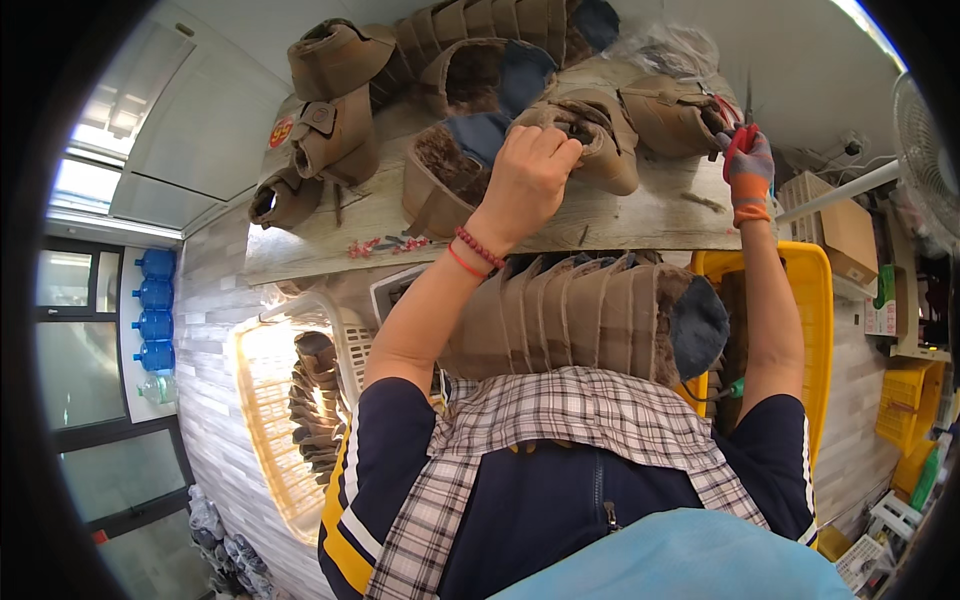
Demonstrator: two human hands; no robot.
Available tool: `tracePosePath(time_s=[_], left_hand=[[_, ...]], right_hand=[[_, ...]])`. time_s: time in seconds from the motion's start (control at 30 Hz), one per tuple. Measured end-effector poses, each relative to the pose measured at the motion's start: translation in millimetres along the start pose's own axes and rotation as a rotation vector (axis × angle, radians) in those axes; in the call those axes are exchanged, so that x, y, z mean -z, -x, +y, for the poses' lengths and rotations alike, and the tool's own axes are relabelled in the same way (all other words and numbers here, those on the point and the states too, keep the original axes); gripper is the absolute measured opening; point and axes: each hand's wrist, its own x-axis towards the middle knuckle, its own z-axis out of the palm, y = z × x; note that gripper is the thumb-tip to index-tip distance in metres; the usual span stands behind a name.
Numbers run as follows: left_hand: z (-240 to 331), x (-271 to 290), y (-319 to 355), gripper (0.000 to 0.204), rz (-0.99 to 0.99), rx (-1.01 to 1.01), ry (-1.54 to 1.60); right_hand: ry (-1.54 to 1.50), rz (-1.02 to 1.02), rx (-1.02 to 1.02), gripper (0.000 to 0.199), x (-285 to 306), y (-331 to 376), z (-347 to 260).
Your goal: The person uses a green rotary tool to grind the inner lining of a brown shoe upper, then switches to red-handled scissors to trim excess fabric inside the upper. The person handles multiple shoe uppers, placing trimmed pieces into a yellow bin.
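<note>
My bare left hand [530, 175], with red bracelets at the wrist, has its fingers curled on the edge of a brown fur-lined shoe upper [612, 150] above the worktable [640, 215]. My right hand [748, 170], in a grey and orange glove, is closed around red-handled scissors [738, 146] at the table's right end. Close to it lies another brown upper [668, 118]. Just left of my left hand stands a fur-lined upper with a blue part [440, 175]. What my left fingertips pinch is hidden.
More brown uppers [340, 60] fill the table's back and left. A stack of uppers [560, 320] lies before my apron. A yellow crate [815, 300] stands right, a pale basket [265, 400] left. A fan [920, 150] and cardboard box [835, 230] are far right.
</note>
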Motion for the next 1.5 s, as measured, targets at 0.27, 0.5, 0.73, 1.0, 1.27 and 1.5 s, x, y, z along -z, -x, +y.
tracePosePath(time_s=[0.27, 0.5, 0.73, 1.0, 1.27, 1.5], left_hand=[[7, 50, 14, 0.015, 0.208, 0.290, 0.093], [-54, 67, 76, 0.012, 0.532, 1.132, 1.668], [-61, 58, 98, 0.018, 0.723, 1.382, 1.782], [-53, 60, 114, 0.025, 0.632, 1.222, 1.996], [-57, 51, 134, 0.024, 0.627, 1.215, 1.881], [-38, 44, 105, 0.022, 0.563, 1.125, 1.655]], right_hand=[[-0.032, 0.182, -0.042, 0.043, 3, 0, 21], [-0.151, 0.240, -0.012, 0.040, 7, 16, -31], [-0.486, -0.080, 0.136, 0.031, -5, 76, -142], [-0.504, -0.601, -0.117, 0.039, -14, 117, -227], [-0.446, -0.647, -0.022, 0.038, -23, 128, -231], [-0.660, -0.737, 0.070, 0.049, -81, 147, -229]])
